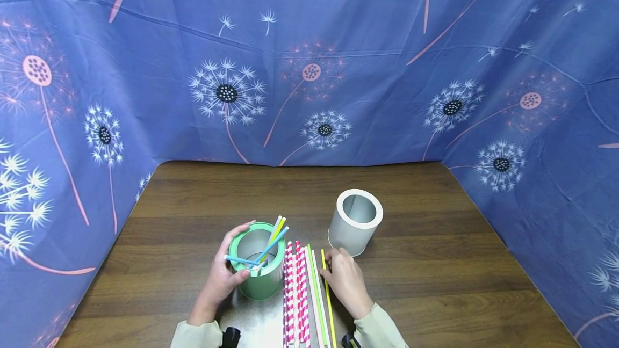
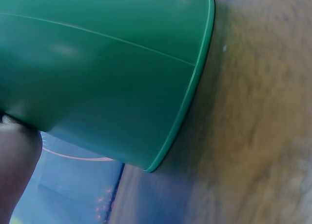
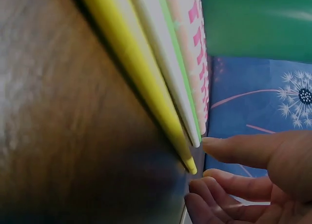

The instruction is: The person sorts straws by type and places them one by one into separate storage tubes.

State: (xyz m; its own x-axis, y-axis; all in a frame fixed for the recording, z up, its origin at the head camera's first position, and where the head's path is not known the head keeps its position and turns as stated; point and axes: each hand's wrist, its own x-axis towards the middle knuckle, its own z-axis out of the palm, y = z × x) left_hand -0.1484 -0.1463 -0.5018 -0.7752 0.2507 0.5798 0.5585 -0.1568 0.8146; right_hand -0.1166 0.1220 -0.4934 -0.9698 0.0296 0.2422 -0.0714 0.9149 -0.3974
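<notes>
My left hand (image 1: 223, 267) grips a green can (image 1: 261, 286), thumb at the near rim and fingers round the far left side. Several straws lean in the can: blue straws (image 1: 275, 243), a yellow one and a white one. In the left wrist view the can's green wall (image 2: 107, 87) fills much of the picture. Beside the far end of a yellow straw (image 1: 328, 299) is my right hand (image 1: 345, 282). The right wrist view shows the thumb and forefinger of this hand (image 3: 243, 170) apart, close to the tip of the yellow straw (image 3: 146, 85).
A row of straws lies between the hands: pink-and-white striped straws (image 1: 297, 294), white ones and a green straw (image 1: 316, 291). A white can (image 1: 352, 232) stands upright just beyond my right hand. Blue dandelion-print cloth (image 1: 309, 106) hangs round the wooden table (image 1: 435, 262).
</notes>
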